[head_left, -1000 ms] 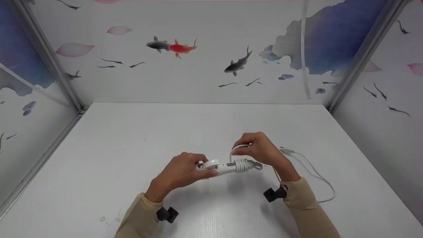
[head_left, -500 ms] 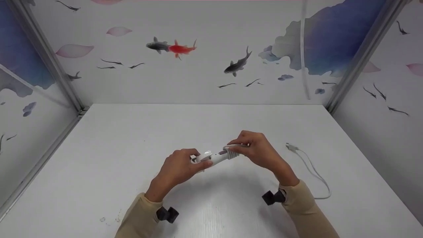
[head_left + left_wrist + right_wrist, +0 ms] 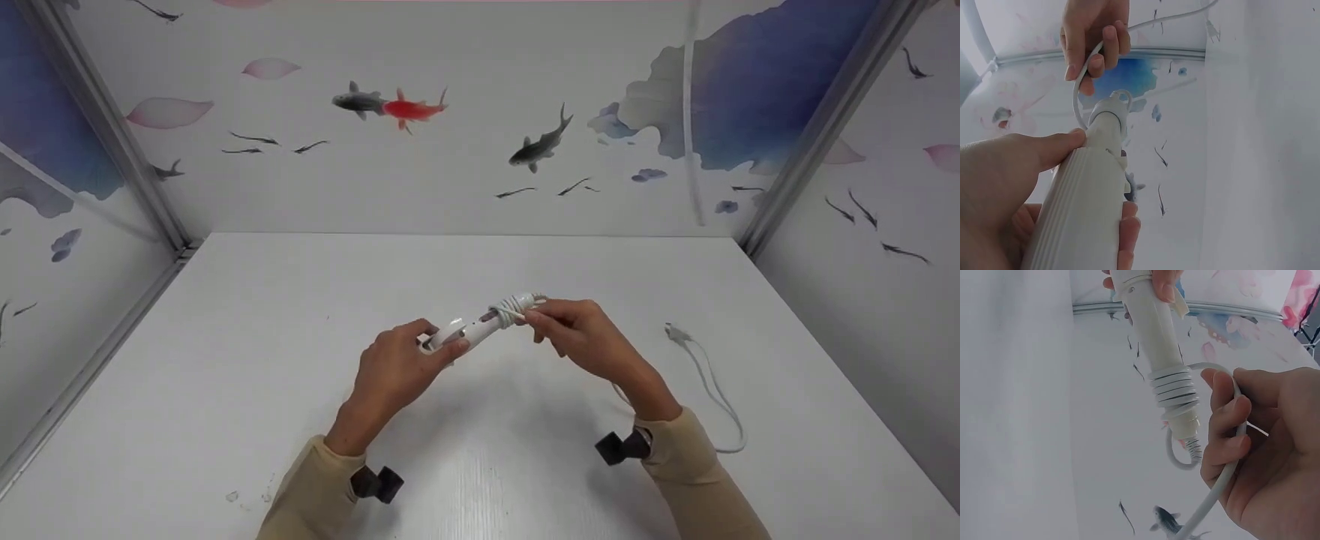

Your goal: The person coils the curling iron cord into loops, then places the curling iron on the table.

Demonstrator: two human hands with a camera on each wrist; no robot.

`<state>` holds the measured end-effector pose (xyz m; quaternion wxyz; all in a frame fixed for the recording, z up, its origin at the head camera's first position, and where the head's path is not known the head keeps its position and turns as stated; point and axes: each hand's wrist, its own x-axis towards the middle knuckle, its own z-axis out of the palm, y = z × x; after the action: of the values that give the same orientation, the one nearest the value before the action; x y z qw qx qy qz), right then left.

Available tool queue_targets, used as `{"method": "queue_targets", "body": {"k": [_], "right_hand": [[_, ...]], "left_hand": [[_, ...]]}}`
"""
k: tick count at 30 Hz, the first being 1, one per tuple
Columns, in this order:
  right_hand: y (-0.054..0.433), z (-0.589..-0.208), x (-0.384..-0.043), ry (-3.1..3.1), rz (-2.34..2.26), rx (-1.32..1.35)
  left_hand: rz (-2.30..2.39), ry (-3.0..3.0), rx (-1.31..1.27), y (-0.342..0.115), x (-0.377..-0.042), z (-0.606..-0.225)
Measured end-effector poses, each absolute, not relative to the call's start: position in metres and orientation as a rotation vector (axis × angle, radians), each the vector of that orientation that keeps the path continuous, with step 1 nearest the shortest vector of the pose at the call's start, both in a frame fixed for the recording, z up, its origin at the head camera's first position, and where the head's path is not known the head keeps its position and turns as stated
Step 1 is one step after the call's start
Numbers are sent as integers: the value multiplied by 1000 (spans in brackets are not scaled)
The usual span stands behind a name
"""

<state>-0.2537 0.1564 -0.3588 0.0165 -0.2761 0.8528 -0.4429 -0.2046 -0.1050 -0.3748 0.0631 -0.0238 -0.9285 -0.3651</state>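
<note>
My left hand (image 3: 397,367) grips a white curling iron (image 3: 478,331) by its thicker end, holding it above the table with the handle tilted up and to the right. Several turns of its white cord (image 3: 1175,389) are wound around the handle, near the cord end. My right hand (image 3: 589,341) pinches the free part of the cord just beside these turns. In the right wrist view the cord runs across the palm side of the fingers (image 3: 1230,413). The left wrist view shows the iron's ridged white body (image 3: 1084,197) against the left palm.
The rest of the cord trails on the white table (image 3: 300,300), right of the right forearm, ending in a plug (image 3: 677,332). Printed panels (image 3: 465,165) wall in the back and both sides. Each wrist carries a small black camera mount (image 3: 622,448).
The iron's handle end has swung up and away, and the left hand has risen slightly. The right hand has carried the cord around the handle. The plug has slid a little right.
</note>
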Motion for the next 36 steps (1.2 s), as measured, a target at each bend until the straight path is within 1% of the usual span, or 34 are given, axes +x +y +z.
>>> {"method": "queue_targets", "body": {"k": [6, 13, 25, 36], "right_hand": [[157, -362, -259, 2514, -1356, -823], [162, -373, -269, 2432, -1279, -846], [161, -382, -277, 2562, -1211, -566], [160, -389, -279, 2592, -1180, -537]], "left_hand": [[-1102, -2764, -34, -106, -206, -375], [-1170, -2744, -6, -108, -206, -373], [-1272, -2804, -106, -109, -208, -372], [-1249, -2823, -160, -105, -207, -373]]}}
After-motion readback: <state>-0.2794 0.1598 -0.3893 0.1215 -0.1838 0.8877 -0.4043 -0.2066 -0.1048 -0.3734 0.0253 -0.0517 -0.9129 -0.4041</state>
